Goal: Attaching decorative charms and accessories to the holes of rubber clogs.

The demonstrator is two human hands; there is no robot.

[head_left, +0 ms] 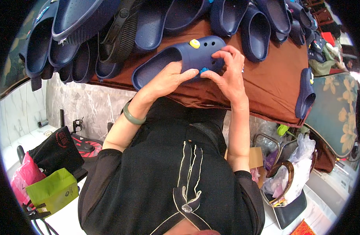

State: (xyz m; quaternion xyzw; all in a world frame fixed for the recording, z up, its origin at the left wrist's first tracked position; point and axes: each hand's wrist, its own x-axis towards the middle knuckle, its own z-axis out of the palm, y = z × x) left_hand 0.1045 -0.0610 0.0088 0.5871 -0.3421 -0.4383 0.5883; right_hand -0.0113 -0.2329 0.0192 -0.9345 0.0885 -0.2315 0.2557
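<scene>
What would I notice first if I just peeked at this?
First, the navy clog in the middle, held by the left hand and right hand, with a yellow charm on top. Behind it, many more navy clogs crowd the brown tablecloth. A green paper bag glows lower left.

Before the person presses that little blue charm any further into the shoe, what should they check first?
1. Navy clog steadied on the brown cloth: ok, the left hand rests on its side.
2. Blue charm in a grip: ok, pinched between left thumb and right hand fingers.
3. Charm lined up with a hole: cannot tell, fingers hide it.
4. Yellow charm seated on top: ok, it sits by a hole.
5. Neighbouring clogs out of the way: ok, they lie apart from the hands.
</scene>
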